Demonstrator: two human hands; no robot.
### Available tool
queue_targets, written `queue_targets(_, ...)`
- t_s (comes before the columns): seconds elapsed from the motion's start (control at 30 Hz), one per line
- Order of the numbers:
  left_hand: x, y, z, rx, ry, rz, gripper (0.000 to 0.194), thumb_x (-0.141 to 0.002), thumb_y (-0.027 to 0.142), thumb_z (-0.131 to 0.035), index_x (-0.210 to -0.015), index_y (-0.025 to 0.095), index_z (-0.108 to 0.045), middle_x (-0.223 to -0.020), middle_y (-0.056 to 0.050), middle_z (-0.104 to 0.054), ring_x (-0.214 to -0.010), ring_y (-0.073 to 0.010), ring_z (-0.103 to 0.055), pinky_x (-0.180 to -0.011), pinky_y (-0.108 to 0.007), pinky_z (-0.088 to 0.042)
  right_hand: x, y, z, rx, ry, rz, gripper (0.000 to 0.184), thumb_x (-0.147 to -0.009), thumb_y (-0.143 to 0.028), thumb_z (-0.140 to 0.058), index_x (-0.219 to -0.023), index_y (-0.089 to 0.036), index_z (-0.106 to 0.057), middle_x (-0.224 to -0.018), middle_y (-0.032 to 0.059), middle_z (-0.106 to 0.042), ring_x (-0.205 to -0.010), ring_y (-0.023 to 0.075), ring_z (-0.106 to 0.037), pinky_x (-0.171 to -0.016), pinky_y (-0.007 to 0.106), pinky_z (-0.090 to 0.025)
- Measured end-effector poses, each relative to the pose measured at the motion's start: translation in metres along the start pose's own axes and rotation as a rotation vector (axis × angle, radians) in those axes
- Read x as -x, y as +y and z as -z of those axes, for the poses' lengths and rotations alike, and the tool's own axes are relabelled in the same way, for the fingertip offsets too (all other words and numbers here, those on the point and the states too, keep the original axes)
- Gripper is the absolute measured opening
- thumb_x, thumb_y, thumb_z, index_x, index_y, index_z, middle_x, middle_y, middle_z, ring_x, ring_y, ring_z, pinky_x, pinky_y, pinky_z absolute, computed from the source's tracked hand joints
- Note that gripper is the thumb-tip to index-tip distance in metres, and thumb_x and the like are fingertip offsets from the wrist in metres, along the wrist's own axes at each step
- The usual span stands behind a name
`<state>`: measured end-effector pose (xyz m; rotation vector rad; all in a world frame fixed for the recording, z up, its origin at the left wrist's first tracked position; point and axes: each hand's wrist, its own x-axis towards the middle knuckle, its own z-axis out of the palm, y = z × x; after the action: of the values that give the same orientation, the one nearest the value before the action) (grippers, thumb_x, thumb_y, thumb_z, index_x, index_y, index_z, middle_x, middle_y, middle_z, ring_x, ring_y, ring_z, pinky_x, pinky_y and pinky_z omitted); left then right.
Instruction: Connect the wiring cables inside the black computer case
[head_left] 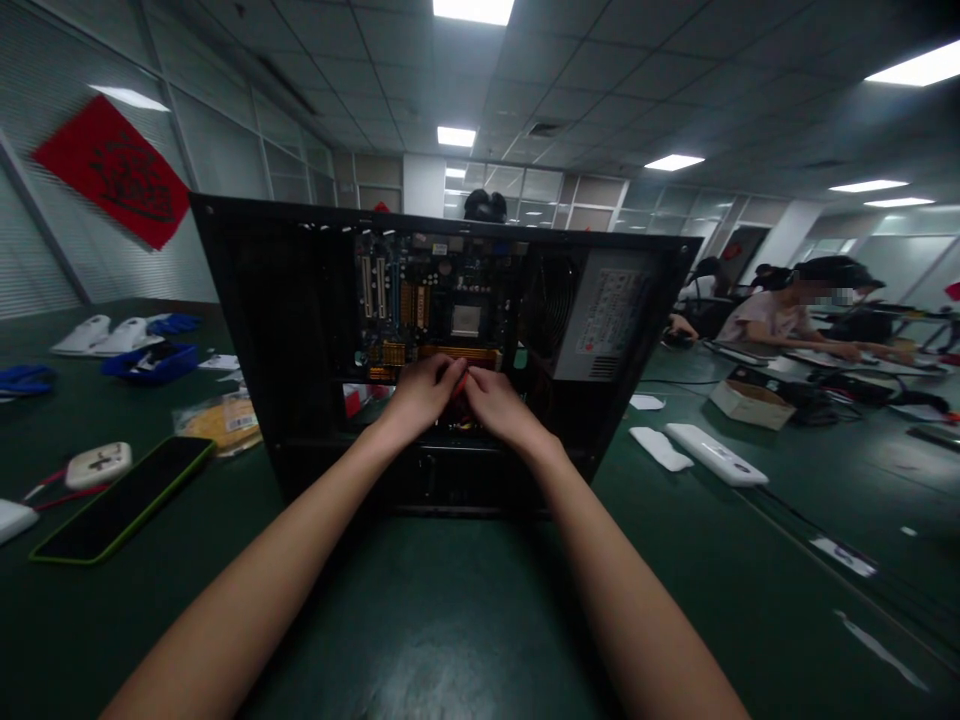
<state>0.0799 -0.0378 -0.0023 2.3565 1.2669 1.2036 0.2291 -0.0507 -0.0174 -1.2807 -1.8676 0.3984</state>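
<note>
An open black computer case stands in front of me with its inside facing me. On its back wall is a motherboard with a bare square processor in the middle. My left hand and my right hand meet at the board's lower edge, just below the yellow-orange memory slots. Both hands are closed, fingertips pinched together. A small reddish bit shows between them, but what they grip is mostly hidden. A power supply with a label sits right of the board.
On the green table, a phone, a pale earbud case, a plastic packet and a blue tray lie left. At right are a white power strip and a cardboard box. Other people sit beyond.
</note>
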Motion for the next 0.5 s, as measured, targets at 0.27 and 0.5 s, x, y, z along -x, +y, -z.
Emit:
queue_targets(0.27, 0.0007, -0.0005, 0.0023, -0.003, 0.022, 0.034, 0.04, -0.1, 0.038, -0.04, -0.093, 0.017, -0.073, -0.094, -0.008, -0.076, -0.089, -0.0204, -0.068, -0.082, -0.028, -0.047, -0.0025, -0.001, 0.0035, -0.187, 0.167, 0.113, 0.032, -0.093, -0.042, -0.05, -0.106, -0.019, -0.068, -0.101, 0.0052, -0.072, -0.09, 0.0176, -0.067, -0.083, 0.028, -0.051)
queue_targets(0.5, -0.0058, -0.0075, 0.0012, 0.332, 0.108, 0.155, 0.03, -0.093, 0.028, -0.049, -0.103, 0.011, -0.072, -0.106, -0.011, -0.076, -0.098, -0.0223, -0.069, -0.087, -0.031, -0.051, -0.0043, -0.0012, 0.0051, -0.176, 0.268, 0.118, 0.027, -0.09, -0.035, -0.055, -0.101, -0.017, -0.071, -0.103, 0.0076, -0.074, -0.097, 0.0198, -0.067, -0.088, 0.03, -0.051)
